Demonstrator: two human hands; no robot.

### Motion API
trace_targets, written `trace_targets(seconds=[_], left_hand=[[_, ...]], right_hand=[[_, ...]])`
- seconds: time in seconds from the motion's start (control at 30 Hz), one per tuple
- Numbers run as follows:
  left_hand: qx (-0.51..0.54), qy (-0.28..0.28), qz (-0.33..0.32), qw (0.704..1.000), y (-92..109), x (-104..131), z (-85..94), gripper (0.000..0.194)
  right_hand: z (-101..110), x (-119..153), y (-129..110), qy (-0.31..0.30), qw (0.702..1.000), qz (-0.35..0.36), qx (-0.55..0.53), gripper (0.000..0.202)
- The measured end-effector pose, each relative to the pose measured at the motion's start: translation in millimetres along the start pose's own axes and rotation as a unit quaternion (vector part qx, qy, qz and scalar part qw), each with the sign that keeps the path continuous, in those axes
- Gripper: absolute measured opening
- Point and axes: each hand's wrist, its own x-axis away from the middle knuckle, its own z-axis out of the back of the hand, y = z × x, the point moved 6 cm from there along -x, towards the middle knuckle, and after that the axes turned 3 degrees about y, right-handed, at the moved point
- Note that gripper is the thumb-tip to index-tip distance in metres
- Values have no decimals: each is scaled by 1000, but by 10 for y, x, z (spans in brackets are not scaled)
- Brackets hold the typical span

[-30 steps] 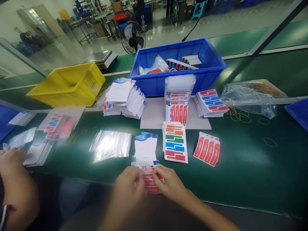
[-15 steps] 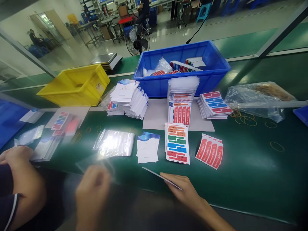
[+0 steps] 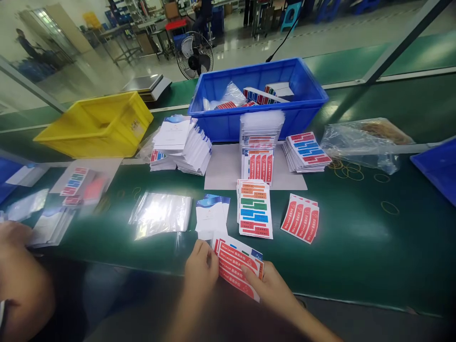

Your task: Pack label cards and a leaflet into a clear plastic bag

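My left hand (image 3: 201, 266) pinches the near-left edge of a small set of sticker sheets (image 3: 238, 266), red "Max Level" strips on top; my right hand (image 3: 272, 287) cups it from beneath, thumb clamped on the lower edge — the set hovers just over the near lip of the green belt (image 3: 356, 247). I judge I am squaring the set; next it needs a sleeve, so one hand must let go and reach the clear bags (image 3: 161, 213) at left. Beyond lie white cards (image 3: 210, 216), the multicolour label stack (image 3: 254, 209), then red sheets (image 3: 300, 217); a co-worker's arm (image 3: 19, 275) sits far left.
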Motion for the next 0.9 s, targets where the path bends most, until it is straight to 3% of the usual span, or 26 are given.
trace_targets(seconds=[0.13,0.27,0.9], left_hand=[[-18,17,-29,999,0,16,-119,20],[-28,30,-41,998,9,35,-147,21],[-5,13,-146,989,84,37,-109,13]], right_hand=[[-18,-30,127,-31,990,-66,-123,63],[28,-23,203,-37,982,-104,-156,66],[16,-93,106,-92,965,-120,-215,56]])
